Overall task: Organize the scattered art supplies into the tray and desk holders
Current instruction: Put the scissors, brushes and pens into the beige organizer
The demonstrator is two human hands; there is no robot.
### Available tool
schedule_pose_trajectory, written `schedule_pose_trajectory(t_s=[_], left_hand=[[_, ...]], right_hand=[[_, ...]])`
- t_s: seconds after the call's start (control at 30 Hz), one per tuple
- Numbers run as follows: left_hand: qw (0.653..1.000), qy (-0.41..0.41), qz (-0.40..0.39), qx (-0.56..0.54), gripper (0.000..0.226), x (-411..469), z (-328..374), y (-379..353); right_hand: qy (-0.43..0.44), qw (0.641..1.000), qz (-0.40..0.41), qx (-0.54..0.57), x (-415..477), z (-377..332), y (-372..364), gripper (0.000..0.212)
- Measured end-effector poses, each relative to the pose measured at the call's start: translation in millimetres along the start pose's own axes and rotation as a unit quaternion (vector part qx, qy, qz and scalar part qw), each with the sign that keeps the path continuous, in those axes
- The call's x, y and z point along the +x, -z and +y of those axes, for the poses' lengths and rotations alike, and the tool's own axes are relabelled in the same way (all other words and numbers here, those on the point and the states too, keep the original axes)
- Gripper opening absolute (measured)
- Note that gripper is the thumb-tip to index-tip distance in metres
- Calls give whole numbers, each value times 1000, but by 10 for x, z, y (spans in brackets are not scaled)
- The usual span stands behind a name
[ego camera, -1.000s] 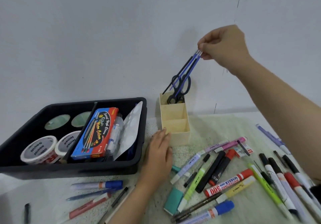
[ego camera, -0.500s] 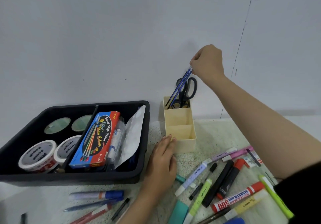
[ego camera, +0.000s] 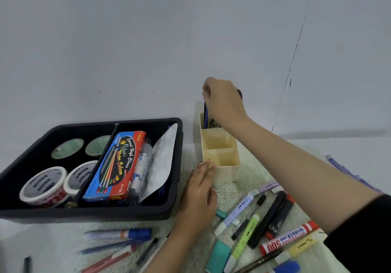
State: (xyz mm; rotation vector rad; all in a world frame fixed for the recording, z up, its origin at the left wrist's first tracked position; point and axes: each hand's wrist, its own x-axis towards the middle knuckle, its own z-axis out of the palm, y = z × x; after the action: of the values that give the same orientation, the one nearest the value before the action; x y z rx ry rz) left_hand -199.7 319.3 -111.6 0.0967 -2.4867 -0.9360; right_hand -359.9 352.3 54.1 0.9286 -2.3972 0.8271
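A cream desk holder (ego camera: 229, 173) with three compartments stands by the wall. My right hand (ego camera: 223, 101) is just above its back compartment, pinching thin blue pens (ego camera: 205, 115) whose lower ends are down inside it. Black scissors (ego camera: 214, 123) stand in the same compartment, mostly hidden by that hand. My left hand (ego camera: 200, 190) lies flat on the table, fingertips touching the holder's front left corner. The black tray (ego camera: 105, 214) sits to the left.
The tray holds tape rolls (ego camera: 42, 185), a water colour box (ego camera: 118, 164) and a white palette (ego camera: 161, 162). Several markers lie scattered front right, among them a red whiteboard marker (ego camera: 289, 237) and a green highlighter (ego camera: 243, 241). More pens (ego camera: 120, 233) lie before the tray.
My right hand has come down from high above the holder, lowering the blue pens into the back compartment. My left hand stayed by the holder.
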Motion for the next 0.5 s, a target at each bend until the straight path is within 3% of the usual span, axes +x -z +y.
schedule_pose_trajectory(t_s=[0.17,0.4,0.5], left_hand=[[1000,2,-10,5,55,-2,-24,0],[1000,0,-21,-1,60,-2,-37,23],[1000,-10,-21,-2,60,8,-46,53]], right_hand=[[40,997,-61,37,-217,-41,-105,17],[-44,965,-173,191,-244,61,-51,24],[-52,966,-161,194,-241,129,-29,17]])
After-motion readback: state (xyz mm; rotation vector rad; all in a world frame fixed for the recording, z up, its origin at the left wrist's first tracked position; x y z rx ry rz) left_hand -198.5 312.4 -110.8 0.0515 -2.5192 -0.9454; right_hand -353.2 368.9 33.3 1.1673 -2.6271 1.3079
